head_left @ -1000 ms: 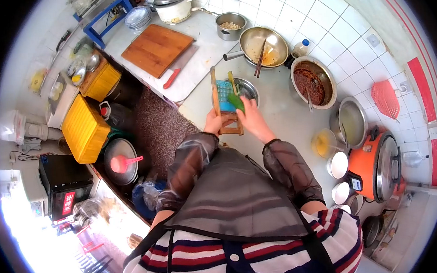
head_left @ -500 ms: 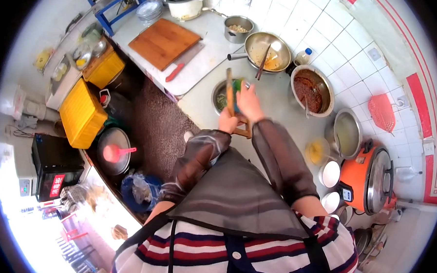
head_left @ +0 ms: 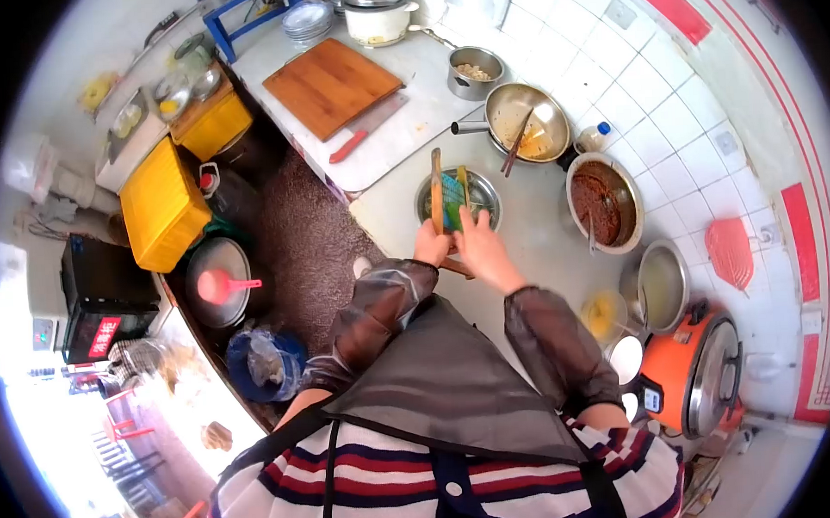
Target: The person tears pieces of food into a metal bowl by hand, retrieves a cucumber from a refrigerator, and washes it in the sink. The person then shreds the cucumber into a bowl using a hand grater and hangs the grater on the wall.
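Observation:
A wooden-framed grater (head_left: 437, 189) with a blue-green middle leans over a steel bowl (head_left: 491, 193) on the counter. My left hand (head_left: 430, 245) is closed around the grater's lower part. On the grater's face, my right hand (head_left: 485, 254) is closed on a green vegetable (head_left: 449, 217), mostly covered by the fingers, so its exact kind cannot be made out. The bowl's contents are largely hidden behind the grater. Dark sheer sleeves cover both forearms.
Beyond the bowl lie a cutting board (head_left: 333, 85) and a red-handled cleaver (head_left: 349, 147). To the right stand a pan (head_left: 548, 124) with chopsticks, a pot of red sauce (head_left: 607, 200), a steel pot (head_left: 666, 285) and an orange cooker (head_left: 679, 363).
My right hand has slid down the grater toward me with the green vegetable, uncovering the upper face. My left hand keeps its grip. The whole view has shifted slightly.

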A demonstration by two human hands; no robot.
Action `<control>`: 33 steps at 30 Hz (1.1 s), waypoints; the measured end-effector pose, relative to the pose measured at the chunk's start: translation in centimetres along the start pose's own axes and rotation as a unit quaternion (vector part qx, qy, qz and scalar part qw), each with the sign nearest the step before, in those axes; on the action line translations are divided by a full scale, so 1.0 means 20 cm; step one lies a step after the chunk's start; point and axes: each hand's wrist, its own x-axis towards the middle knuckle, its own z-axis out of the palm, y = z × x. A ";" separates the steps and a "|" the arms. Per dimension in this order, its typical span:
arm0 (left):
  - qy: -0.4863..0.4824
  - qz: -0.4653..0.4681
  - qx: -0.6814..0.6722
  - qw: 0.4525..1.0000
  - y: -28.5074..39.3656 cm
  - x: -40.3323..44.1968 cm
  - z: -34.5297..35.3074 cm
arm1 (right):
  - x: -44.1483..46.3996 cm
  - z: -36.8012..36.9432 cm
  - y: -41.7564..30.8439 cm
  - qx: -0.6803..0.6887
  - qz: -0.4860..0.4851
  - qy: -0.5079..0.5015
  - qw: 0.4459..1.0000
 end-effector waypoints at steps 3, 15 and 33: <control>-0.026 -0.035 0.049 0.998 -0.07 -0.06 0.06 | 0.18 0.02 0.06 0.048 0.138 -0.041 0.988; -0.015 -0.023 0.061 0.998 -0.11 -0.03 0.05 | 0.30 0.18 0.36 0.360 0.221 -0.009 0.906; 0.009 0.018 0.118 0.993 -0.13 -0.02 0.09 | 0.23 0.04 0.23 0.091 0.200 -0.031 0.975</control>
